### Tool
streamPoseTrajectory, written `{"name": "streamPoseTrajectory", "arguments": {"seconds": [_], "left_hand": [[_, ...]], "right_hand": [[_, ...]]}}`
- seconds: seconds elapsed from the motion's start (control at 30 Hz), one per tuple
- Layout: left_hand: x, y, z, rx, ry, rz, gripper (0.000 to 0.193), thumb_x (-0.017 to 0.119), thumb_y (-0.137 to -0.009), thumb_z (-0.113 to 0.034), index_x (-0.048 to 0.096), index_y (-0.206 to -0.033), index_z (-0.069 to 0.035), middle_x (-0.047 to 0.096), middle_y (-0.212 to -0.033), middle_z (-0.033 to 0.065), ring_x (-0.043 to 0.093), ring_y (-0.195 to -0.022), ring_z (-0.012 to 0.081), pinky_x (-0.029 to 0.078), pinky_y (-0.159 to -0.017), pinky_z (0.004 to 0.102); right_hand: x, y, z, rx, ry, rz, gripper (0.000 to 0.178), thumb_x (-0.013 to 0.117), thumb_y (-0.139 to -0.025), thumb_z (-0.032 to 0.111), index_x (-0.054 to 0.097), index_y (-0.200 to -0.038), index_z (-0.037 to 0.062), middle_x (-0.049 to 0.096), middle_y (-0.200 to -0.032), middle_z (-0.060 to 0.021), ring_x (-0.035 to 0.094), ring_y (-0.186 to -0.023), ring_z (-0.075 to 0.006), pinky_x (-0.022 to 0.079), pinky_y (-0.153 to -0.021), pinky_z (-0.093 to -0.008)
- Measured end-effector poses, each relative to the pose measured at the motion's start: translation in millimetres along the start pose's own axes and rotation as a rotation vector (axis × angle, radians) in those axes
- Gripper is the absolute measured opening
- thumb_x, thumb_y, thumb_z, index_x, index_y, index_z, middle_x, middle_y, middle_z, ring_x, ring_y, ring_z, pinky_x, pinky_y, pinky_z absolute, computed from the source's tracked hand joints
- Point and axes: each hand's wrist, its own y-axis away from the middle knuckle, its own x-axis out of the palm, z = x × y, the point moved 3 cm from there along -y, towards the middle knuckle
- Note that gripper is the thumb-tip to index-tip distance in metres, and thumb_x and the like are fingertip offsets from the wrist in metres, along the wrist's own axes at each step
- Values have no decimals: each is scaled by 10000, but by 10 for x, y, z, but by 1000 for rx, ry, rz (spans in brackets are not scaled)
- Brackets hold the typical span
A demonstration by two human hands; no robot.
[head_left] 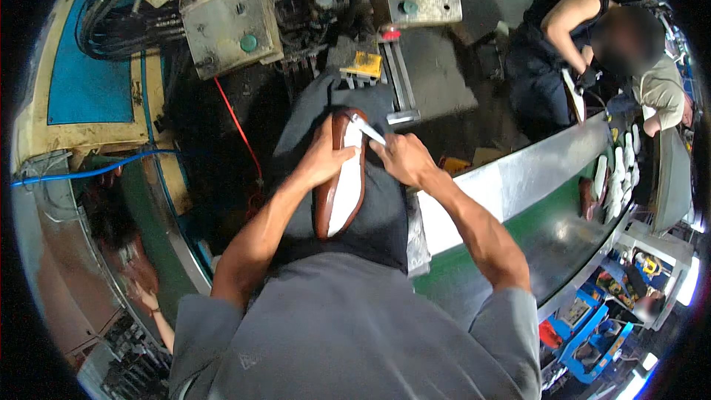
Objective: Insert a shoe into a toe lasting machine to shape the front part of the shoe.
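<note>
my left hand (324, 154) covers part of the brown shoe (341, 178), and my right hand (400, 157) hides the end of the white strip (368, 130). at two o'clock the other worker (592, 37) is blurry up top. the white soles (618, 174) at three o'clock are too small to tell apart.

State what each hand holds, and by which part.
The left hand holds a brown shoe by its side near the toe. The right hand holds a thin white tool by its near end.
</note>
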Motion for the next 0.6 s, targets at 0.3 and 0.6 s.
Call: {"name": "streamPoseTrajectory", "arguments": {"seconds": [0.3, 0.6], "left_hand": [[-23, 911, -885, -351, -596, 218, 903, 681, -1059, -464, 284, -1693, 43, 556, -1414, 425, 652, -1193, 597, 536, -1048, 610], [265, 1019, -226, -245, 229, 33, 1021, 753, -1055, -241, 52, -1792, -153, 446, -1677, 321, 580, -1450, 423, 451, -1205, 474]], "right_hand": [[53, -100, -339, 75, 318, -110, 286, 696, -924, 111, 610, -1178, 11, 756, -909, -265, 768, -841, -474, 627, -769, -583], [-318, -231, 13, -301, 91, -538, 292, 761, -883, 140, 637, -1119, 22, 747, -892, -236, 757, -851, -470, 587, -740, -604]]}}
